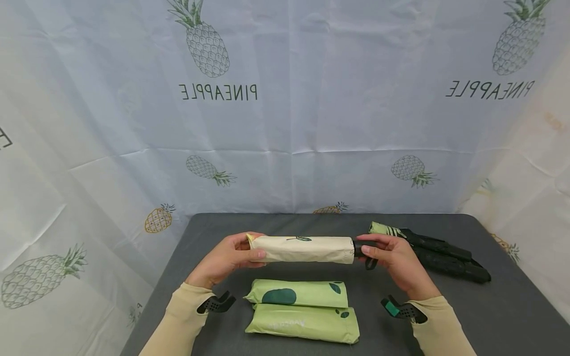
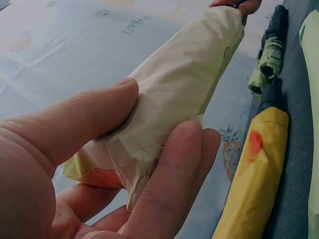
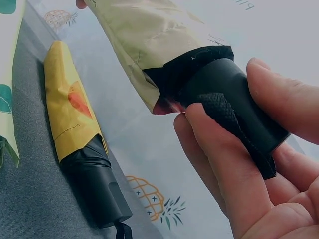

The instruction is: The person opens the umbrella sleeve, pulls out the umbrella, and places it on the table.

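A folded umbrella in a cream sleeve (image 1: 307, 249) is held level above the dark table, between both hands. My left hand (image 1: 229, 257) pinches the sleeve's closed end, thumb on one side and fingers on the other; a yellow and orange patch (image 2: 92, 172) shows there in the left wrist view. At the other end, my right hand (image 1: 396, 259) grips the black handle (image 3: 234, 92), which sticks out of the sleeve's open mouth. A black wrist strap (image 3: 224, 112) hangs over the fingers. Below lie two light green sleeves (image 1: 307, 294) side by side, with dark green prints.
Black folded umbrellas with light green fabric (image 1: 450, 254) lie at the table's right. A yellow-sleeved umbrella with a black handle (image 3: 75, 104) lies on the grey tabletop (image 1: 213, 227), seen only in the wrist views. A pineapple-print curtain (image 1: 311, 123) hangs behind.
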`<action>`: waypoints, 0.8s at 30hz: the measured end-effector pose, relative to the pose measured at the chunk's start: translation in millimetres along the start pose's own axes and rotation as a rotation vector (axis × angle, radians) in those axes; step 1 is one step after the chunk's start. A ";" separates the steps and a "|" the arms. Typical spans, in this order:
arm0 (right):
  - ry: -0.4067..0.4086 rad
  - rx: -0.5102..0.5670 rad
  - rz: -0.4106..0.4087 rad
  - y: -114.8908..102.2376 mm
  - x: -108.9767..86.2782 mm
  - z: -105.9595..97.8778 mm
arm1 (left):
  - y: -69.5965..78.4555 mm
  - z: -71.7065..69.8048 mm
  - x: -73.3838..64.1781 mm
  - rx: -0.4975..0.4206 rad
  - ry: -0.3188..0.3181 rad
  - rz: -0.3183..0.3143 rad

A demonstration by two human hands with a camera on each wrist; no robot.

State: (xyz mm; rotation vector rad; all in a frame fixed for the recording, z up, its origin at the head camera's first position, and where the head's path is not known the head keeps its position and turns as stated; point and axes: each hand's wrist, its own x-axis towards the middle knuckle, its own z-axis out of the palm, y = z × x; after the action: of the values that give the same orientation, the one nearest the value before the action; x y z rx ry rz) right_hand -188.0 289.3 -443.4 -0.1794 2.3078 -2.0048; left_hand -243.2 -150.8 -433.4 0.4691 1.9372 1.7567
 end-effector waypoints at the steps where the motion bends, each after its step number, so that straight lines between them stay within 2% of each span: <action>1: -0.004 0.001 -0.005 -0.1 -0.1 -0.3 | 0.1 0.0 0.0 0.000 -0.001 0.001; 12: 0.023 -0.010 0.020 0.3 -0.5 -3.2 | -0.6 -3.2 -0.4 0.007 0.020 -0.009; 24: 0.026 0.003 0.016 -0.9 -1.7 -7.1 | -0.8 -4.2 -0.5 0.014 0.015 -0.006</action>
State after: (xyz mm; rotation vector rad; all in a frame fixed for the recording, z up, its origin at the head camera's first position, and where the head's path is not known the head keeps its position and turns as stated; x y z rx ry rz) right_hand -187.3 296.4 -441.5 -0.1350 2.3142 -2.0142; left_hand -245.1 -154.6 -433.9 0.4559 1.9606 1.7491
